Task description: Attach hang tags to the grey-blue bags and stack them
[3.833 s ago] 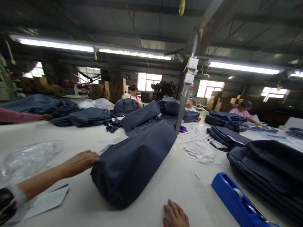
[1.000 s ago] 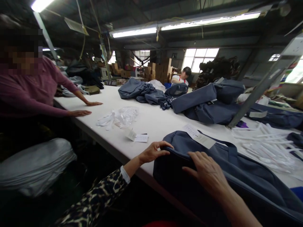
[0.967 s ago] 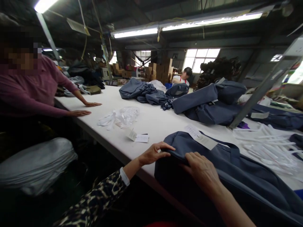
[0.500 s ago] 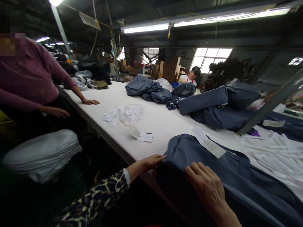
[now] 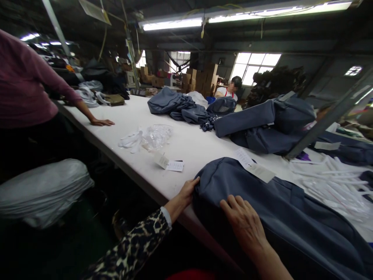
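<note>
A long dark blue fabric bag (image 5: 279,206) lies along the near edge of the white table, its front side hanging in shadow. My left hand (image 5: 188,191) grips the bag's left end, the thumb on top and the other fingers partly hidden. With fingers curled into the cloth, my right hand (image 5: 244,219) holds the bag's near upper edge. White paper tags (image 5: 258,170) rest on top of the bag, close to its dark strap. Beyond the left end, another pair of tags (image 5: 171,165) lies on the tabletop.
More blue bags (image 5: 259,124) are heaped across the white table (image 5: 136,171). Clear plastic (image 5: 157,137) and white strips (image 5: 329,175) lie on it. A slanted metal post (image 5: 329,112) rises at right. A co-worker's hand (image 5: 101,122) rests on the far left edge; a grey-covered stack (image 5: 46,190) stands below.
My left hand has moved slightly up around the bag's end. My right hand stays on the near edge, with the cloth bunched a little differently. The whole view has shifted slightly.
</note>
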The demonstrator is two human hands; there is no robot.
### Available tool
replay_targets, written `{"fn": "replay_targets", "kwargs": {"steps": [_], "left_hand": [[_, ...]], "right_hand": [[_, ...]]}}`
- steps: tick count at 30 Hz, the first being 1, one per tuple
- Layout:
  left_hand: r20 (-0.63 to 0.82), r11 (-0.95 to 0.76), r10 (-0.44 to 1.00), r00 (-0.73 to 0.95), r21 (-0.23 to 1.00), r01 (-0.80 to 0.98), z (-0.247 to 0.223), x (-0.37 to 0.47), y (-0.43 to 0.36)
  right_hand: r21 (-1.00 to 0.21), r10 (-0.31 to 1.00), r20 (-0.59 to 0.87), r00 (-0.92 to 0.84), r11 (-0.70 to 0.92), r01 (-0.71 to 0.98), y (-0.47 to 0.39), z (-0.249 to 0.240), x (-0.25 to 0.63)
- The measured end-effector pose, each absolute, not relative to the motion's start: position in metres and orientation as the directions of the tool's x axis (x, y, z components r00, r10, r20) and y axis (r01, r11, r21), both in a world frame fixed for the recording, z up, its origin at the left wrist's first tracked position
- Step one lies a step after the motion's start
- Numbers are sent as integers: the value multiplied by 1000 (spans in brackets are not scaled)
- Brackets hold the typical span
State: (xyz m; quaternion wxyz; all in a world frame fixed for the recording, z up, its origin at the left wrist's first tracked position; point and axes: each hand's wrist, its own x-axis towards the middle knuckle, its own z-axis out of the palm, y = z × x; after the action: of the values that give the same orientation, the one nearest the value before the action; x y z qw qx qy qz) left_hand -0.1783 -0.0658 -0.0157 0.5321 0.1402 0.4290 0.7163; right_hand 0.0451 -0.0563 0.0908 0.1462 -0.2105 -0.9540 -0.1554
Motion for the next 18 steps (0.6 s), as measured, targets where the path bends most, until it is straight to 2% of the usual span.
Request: {"fn": "replay_targets", "kwargs": {"steps": [4,10,13,16,18], "left_hand": [[-276,-42,874,-401,778,-627,-23,-178,-57],[-272,16,881,-387,835,-549,-19,-177,-46],[-240,27,879,-411,887,-460,-11,-183,-56],[-171,-23,818,-549,944,-328,-4,-179,-84],[-66,-65,778,-625,981,-185,-3,-168,-106]], "right_hand": [[270,353,347,-869,850,453,-59,67,42],[232,380,381,-843,843,485,-55,28,49],[188,391,407,-826,849,494,-46,34,53],[163,400,438,-805,846,508,-39,55,53],[156,420,445,-791,833,530,-36,70,50]]}}
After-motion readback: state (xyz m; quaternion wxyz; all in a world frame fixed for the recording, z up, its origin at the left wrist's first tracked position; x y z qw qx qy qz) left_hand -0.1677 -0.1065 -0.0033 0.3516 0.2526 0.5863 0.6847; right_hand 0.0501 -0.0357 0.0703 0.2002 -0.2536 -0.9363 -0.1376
